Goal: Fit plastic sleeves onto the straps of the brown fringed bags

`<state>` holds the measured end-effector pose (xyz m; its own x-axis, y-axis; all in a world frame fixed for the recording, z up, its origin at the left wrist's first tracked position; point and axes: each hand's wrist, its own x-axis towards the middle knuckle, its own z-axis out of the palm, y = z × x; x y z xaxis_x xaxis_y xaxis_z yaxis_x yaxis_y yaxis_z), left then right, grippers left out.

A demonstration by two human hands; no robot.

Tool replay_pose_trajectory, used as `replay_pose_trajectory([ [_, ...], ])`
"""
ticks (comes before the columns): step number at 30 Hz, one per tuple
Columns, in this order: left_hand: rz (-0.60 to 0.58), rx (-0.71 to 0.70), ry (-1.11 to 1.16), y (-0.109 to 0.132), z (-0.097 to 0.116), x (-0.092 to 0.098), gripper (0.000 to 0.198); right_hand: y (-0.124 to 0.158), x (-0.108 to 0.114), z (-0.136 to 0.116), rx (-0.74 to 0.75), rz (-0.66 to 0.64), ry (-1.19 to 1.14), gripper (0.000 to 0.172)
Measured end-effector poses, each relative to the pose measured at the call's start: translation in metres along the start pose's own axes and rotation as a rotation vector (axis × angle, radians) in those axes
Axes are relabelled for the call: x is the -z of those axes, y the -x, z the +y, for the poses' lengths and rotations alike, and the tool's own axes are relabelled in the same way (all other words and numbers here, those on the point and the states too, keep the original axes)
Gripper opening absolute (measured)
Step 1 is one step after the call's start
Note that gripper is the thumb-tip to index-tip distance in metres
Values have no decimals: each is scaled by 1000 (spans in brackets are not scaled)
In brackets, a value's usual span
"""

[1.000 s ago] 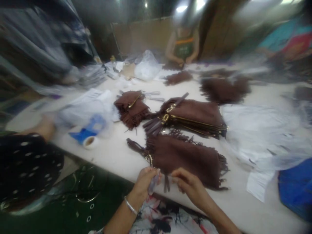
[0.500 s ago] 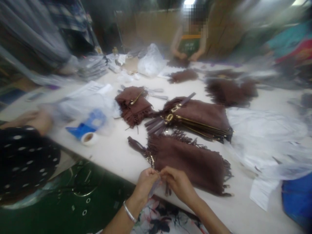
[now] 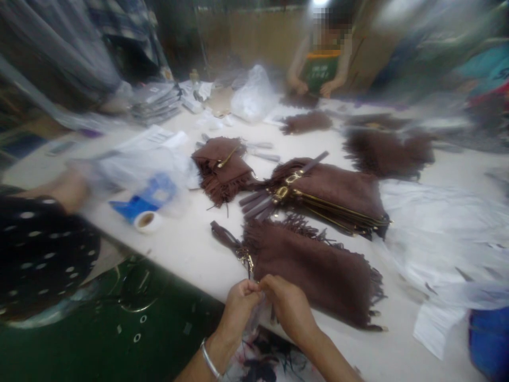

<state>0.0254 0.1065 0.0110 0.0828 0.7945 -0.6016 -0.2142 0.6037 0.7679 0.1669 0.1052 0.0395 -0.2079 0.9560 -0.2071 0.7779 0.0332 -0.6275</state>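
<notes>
while hands (image 3: 237, 306) (image 3: 289, 306) pinch clear plastic (image 3: 253, 320) beside the brown bag (image 3: 314, 273), apron lettering (image 3: 319, 71) is unreadable

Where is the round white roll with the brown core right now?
In the head view, the white roll lies on the pale tabletop left of centre, just below the bright blue piece, up and left of the left hand.

Blurry translucent piece (image 3: 252, 319) in left hand (image 3: 237, 312)
</notes>
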Motion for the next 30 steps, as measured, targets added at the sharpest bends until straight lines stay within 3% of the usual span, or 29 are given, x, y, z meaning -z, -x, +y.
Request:
replay_pose_trajectory([
  [4,-16,1,14,1,0,1,19,-4,4,-2,-1,-55,113,25],
  [11,42,41,63,5,6,-8,41,-9,11,-7,66,-114,288,20],
  [15,101,46,83,7,7,-14,41,-12,9,-7,50,-139,285,31],
  [18,138,41,83,7,3,-14,34,-11,4,-5,-45,-83,215,32],
  [21,141,54,72,6,-1,-12,24,-4,-4,-2,-123,16,57,21],
  [26,103,65,91,3,-1,-13,19,11,-14,0,-131,171,-247,18],
  [30,99,86,120,4,2,-14,22,14,-15,-2,-160,187,-295,21],
])
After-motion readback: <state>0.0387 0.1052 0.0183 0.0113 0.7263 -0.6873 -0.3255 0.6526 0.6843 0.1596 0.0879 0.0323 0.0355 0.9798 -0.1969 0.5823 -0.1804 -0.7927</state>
